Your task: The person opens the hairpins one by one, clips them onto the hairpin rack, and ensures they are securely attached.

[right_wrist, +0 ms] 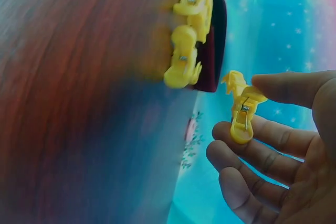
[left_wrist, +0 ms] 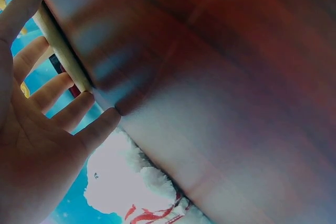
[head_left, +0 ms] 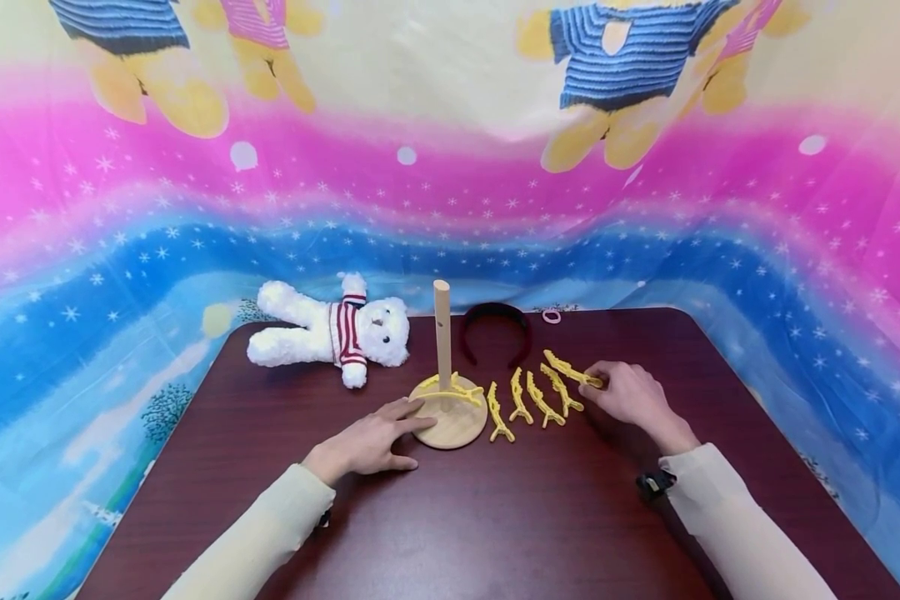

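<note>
My right hand (head_left: 630, 393) pinches the handle end of a yellow spring clip (head_left: 566, 367) between thumb and fingers. In the right wrist view the clip (right_wrist: 243, 107) shows its metal spring, and the other fingers are bent below it. My left hand (head_left: 367, 437) rests with spread fingers at the left edge of the round wooden base (head_left: 450, 432) of a stand. From this base rises an upright wooden post (head_left: 442, 333). Yellow clip pieces (head_left: 461, 392) lie across the base by the post's foot. Between stand and right hand, several more yellow clips (head_left: 546, 404) lie in a row.
A white teddy bear (head_left: 307, 329) in a striped shirt lies behind and left of the stand. Beyond the clips is a dark red headband (head_left: 495, 312), with a small pink ring (head_left: 551, 317) at the table's back edge. A printed cloth (head_left: 450, 192) hangs behind.
</note>
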